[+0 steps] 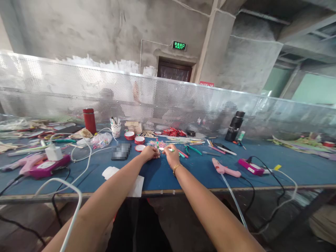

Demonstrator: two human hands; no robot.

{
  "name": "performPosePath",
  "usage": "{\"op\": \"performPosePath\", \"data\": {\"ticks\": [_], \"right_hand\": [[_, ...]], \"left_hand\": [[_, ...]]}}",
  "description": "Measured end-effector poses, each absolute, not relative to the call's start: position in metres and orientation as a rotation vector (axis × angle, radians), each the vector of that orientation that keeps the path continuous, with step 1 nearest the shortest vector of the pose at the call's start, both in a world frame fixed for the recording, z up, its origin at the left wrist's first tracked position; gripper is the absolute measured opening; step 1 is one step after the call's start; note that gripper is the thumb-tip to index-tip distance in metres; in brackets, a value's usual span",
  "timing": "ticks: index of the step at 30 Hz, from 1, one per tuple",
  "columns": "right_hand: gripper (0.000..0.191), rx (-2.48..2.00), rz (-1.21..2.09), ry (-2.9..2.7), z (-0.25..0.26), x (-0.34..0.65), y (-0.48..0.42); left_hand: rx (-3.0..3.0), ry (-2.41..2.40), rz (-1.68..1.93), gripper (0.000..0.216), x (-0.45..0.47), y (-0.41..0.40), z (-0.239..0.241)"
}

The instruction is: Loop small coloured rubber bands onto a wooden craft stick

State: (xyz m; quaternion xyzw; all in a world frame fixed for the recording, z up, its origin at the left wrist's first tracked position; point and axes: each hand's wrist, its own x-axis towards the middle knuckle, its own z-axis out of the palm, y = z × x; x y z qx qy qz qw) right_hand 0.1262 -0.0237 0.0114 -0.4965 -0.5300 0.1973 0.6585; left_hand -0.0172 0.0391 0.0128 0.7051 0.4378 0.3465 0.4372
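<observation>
left hand (150, 153): closed on small stick (158, 149), seemingly | right hand (171, 155): pinching green-tipped pen (167, 149) | blue table (199, 171)

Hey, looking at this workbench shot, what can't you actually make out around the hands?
- Head view: what the left hand grips is too small and covered by its fingers.
- Head view: the thin stick in the right hand is too small to identify; a marker or pen, perhaps.
- Head view: a pixelated patch blurs the flat thing on the blue table.
- Head view: the perforated screen veils the people behind it.
</observation>
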Motion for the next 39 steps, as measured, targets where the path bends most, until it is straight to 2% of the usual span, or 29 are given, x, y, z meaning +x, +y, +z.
{"op": "performPosePath", "data": {"ticks": [10, 39], "right_hand": [[0.01, -1.171, 0.425, -1.153, 0.013, 0.128, -0.027], [0.01, -1.15, 0.419, -1.169, 0.015, 0.127, -0.028]], "left_hand": [[1.656, 1.109, 0.885, 0.028, -0.015, 0.025, 0.024], [1.63, 1.101, 0.864, 0.018, -0.013, 0.026, 0.025]]}}
